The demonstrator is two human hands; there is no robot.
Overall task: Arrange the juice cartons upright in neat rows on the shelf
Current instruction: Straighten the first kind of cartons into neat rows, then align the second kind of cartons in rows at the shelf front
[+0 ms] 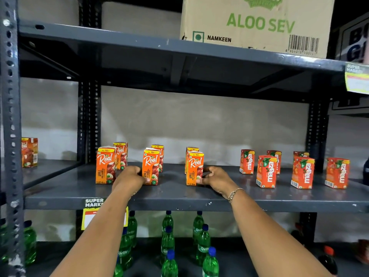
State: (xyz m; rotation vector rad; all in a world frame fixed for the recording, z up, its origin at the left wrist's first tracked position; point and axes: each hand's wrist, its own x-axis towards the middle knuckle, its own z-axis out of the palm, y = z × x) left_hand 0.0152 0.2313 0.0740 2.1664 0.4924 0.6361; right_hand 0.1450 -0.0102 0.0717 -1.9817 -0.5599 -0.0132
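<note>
Orange Real apple juice cartons (105, 165) stand upright beside red Maaza cartons (266, 171) on the grey metal shelf (179, 202), under an "ALOO SEV NAMKEEN" box (257, 25). With both arms outstretched, the left hand (129, 176) clasps the middle front Real carton (151, 166), while the right hand (216, 177) clasps the next Real carton (194, 168).

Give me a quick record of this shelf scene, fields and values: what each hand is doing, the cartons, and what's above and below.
left hand: gripping the middle front Real carton
right hand: gripping the right front Real carton
Real cartons: six upright, three front, three behind
Maaza cartons: six upright, right side of the shelf
stray carton: alone in the left bay
above: Aloo Sev box
below: green Sprite bottles
</note>
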